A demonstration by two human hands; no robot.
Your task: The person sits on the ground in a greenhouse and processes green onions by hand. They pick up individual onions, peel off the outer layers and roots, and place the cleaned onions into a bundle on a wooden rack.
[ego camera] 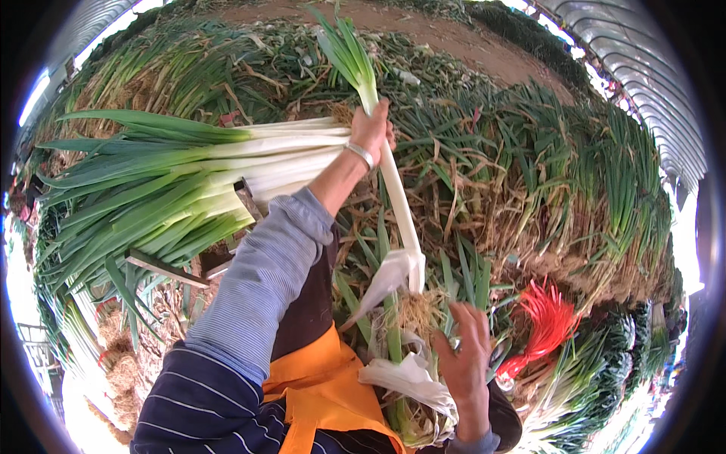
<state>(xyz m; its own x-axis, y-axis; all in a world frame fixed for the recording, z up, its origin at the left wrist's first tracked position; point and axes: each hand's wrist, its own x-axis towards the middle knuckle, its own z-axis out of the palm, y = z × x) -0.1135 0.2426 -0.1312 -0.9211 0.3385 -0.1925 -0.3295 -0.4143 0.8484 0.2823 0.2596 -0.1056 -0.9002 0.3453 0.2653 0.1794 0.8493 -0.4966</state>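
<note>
My left hand (370, 133) is closed around the upper white shaft of a long green onion (401, 198). The onion hangs at a slant, green leaves up and root end down. A loosened pale outer sheath (391, 272) droops from its lower end, beside the shaggy roots (421, 309). Just below and right of those roots is my right hand (469, 354), its fingers apart and nothing visible in it. Stripped white skins (411, 380) lie left of that hand. Left of my left forearm, a stack of clean white-stemmed green onions (295, 148) lies sideways.
A narrow frame (167, 269) stands under the stacked onions. Unpeeled green onions (527, 164) with dry leaves are heaped ahead and right. A bundle of red plastic strips (539, 329) lies beyond my right hand. Tied onion bundles (85, 335) are at left. An orange cloth (323, 386) covers my lap.
</note>
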